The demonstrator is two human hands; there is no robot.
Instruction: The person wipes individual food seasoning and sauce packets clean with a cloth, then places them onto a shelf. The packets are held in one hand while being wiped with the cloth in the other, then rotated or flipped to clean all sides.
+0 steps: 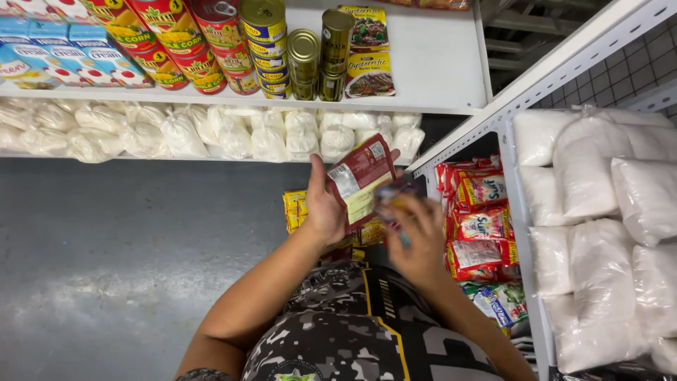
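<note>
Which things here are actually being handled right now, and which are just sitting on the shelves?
In hand:
- dark red flat foil sachet, held by the left hand
- small blurred packet, at the right hand; kind unclear

Just on the shelves:
- stacked gold-topped tin cans
- clear knotted bags of white powder
- large white pillow-shaped bags
- red and yellow sachets
- blue and white cartons

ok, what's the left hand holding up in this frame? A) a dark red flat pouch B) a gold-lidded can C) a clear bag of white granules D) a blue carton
A: the left hand grips a dark red flat pouch by its edge, held up in front of the shelves; the cans stand on the shelf above.
</note>
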